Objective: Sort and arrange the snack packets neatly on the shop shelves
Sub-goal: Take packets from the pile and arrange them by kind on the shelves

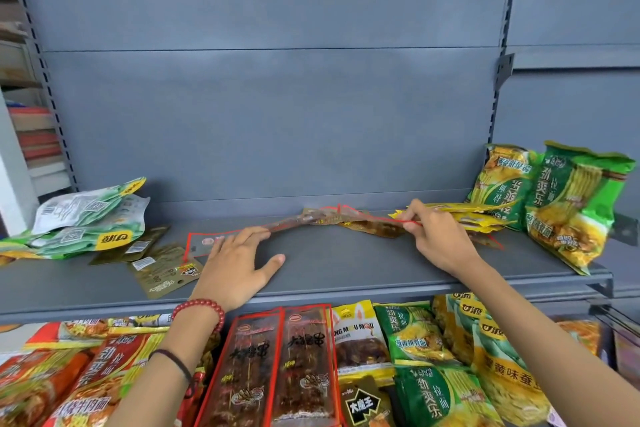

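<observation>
Snack packets [294, 222], long, clear and edged in red, lie end to end across the middle of a grey shop shelf [346, 274] as a person sorts stock. The left hand [239, 260] lies flat with fingers spread, pressing on the near end of one long packet [204, 243]. The right hand [437, 236] pinches the red seam of a second long packet [374, 224] between thumb and forefinger; whether the two overlap at the middle cannot be told. The film looks thin, light and floppy, likely to sag or slip if lifted by one corner. A hold on the sealed edge at each end, or a flat slide along the shelf, seems the safer handling. The contents appear to be sticks that hard bending might snap. Open room lies in the bare middle and front of the shelf, bounded by the back panel [277, 114] and the front lip [346, 295], past which a packet could drop onto the lower-shelf packets [277, 374]. Pale green bags [86, 218] and gold cards [159, 270] crowd the left end. Flat yellow packets [481, 217] and leaning green noodle bags [575, 204] crowd the right, just beside the right hand.
</observation>
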